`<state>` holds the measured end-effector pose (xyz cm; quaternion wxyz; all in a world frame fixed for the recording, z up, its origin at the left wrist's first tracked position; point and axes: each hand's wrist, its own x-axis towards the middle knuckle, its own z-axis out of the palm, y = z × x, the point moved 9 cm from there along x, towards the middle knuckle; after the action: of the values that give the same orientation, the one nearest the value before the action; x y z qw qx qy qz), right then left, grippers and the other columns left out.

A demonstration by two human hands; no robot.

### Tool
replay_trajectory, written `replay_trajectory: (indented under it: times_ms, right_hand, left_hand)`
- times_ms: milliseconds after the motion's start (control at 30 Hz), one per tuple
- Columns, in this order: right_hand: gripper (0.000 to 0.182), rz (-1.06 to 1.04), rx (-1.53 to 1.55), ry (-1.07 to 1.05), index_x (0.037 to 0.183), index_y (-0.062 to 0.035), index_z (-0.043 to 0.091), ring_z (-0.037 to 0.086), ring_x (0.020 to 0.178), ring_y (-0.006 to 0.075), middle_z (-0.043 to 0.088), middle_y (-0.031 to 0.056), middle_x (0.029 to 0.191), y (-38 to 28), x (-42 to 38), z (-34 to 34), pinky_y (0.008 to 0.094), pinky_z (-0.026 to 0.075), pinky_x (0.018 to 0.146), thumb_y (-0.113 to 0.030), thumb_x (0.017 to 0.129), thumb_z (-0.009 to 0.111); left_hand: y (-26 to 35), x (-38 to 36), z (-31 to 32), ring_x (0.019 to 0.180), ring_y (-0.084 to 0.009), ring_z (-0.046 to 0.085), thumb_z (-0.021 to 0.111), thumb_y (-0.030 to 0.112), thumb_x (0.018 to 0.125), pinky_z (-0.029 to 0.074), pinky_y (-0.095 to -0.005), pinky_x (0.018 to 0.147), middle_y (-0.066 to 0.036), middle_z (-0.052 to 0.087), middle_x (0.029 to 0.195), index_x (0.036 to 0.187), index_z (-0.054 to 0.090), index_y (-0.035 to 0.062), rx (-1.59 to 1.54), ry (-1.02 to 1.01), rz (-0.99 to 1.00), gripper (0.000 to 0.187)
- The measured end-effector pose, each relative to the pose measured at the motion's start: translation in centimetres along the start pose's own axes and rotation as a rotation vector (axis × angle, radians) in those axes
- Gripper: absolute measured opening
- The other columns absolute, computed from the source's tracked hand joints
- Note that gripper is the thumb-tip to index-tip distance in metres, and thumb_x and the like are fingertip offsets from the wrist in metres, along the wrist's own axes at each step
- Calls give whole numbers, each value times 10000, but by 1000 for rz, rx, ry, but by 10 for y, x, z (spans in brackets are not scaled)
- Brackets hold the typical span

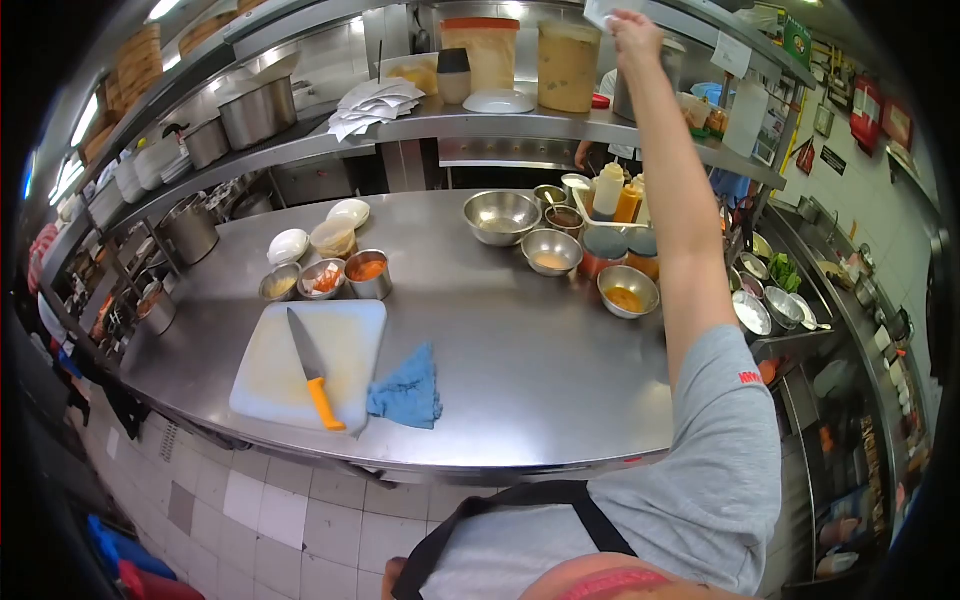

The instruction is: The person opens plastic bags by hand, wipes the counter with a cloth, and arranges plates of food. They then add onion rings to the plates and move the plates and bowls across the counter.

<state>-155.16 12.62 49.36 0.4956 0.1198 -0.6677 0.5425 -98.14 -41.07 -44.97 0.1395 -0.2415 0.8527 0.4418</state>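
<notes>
My right arm reaches up past the overhead shelf, and my right hand (638, 38) is closed at the top edge of the view. Its fingers pinch a pale, translucent piece (600, 11), cut off by the frame; I cannot tell what kind of thing it is. Just below and left of that hand stands a tall tub of brownish food (568, 65). Only a sliver of skin shows by my apron at the bottom; my left hand is out of view. On the steel counter (500, 370), a knife with an orange handle (318, 385) lies across a white cutting board (270, 375), beside a crumpled blue cloth (408, 388).
Small tubs of chopped food (322, 279) and white bowls (288, 246) stand behind the board. Steel bowls (502, 218) and squeeze bottles (607, 190) stand at the counter's back right. The shelf (450, 122) bears papers (375, 105) and pots (257, 112). Another person's hand (583, 155) shows beyond.
</notes>
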Motion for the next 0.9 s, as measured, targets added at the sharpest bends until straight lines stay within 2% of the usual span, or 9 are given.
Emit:
replay_trajectory:
  times_ms: [67,200,333,400,600,733,800,867,900]
  right_hand:
    - [210,57,407,-188,919,-48,606,555,744,116,598,32,864,4,-18,54,250,468,611,-23,713,570]
    - [238,-336,224,-222,837,-19,612,555,708,178,589,86,713,-71,-61,108,303,448,642,-52,612,542]
    - [267,-57,396,-163,841,-25,618,562,725,194,600,96,728,-82,-40,147,306,450,670,-43,596,513]
    - [251,-420,124,23,880,-23,609,570,734,209,608,114,739,-97,-27,140,314,453,685,-65,647,524]
    - [212,-213,328,90,888,-14,603,576,731,202,621,121,797,-66,-47,93,321,457,714,-144,728,557]
    - [169,-102,137,70,867,-30,601,556,728,188,602,78,768,-19,-17,-16,329,450,689,-110,728,546]
    - [128,-44,292,261,792,-30,614,555,740,196,607,88,756,25,3,-83,326,445,680,-83,690,555]
    - [222,65,-126,360,887,-28,614,550,732,187,608,79,794,73,41,-151,312,444,659,-59,675,554]
    - [248,199,180,543,902,-41,612,573,762,173,615,82,871,74,23,-181,276,460,695,-55,653,615]
  left_hand:
    - [-12,-2,8,646,-228,586,437,79,804,476,-330,526,-121,598,745,986,553,30,-33,-38,-114,221]
    - [-17,3,13,642,-226,585,438,79,803,474,-329,521,-120,597,740,979,554,29,-46,-65,-140,217]
    - [-4,15,2,639,-224,584,439,79,802,472,-327,516,-118,596,734,972,555,29,-18,-95,-111,213]
    - [0,21,-2,637,-223,583,439,78,801,471,-326,514,-117,596,731,969,556,28,-6,-111,-114,211]
    - [1,27,-2,631,-219,581,440,78,799,468,-324,507,-114,595,722,959,558,28,34,-127,-112,205]
    - [8,16,-4,627,-217,580,441,78,798,467,-323,502,-113,594,717,952,560,27,55,-112,-107,201]
    - [13,9,1,626,-216,579,441,77,797,466,-322,499,-112,593,714,948,560,27,62,-99,-100,199]
    - [20,4,6,624,-214,578,442,77,797,465,-321,497,-111,593,711,945,561,26,69,-83,-94,197]
    - [21,3,10,623,-214,578,442,77,796,464,-321,496,-110,593,709,943,561,26,71,-73,-88,196]
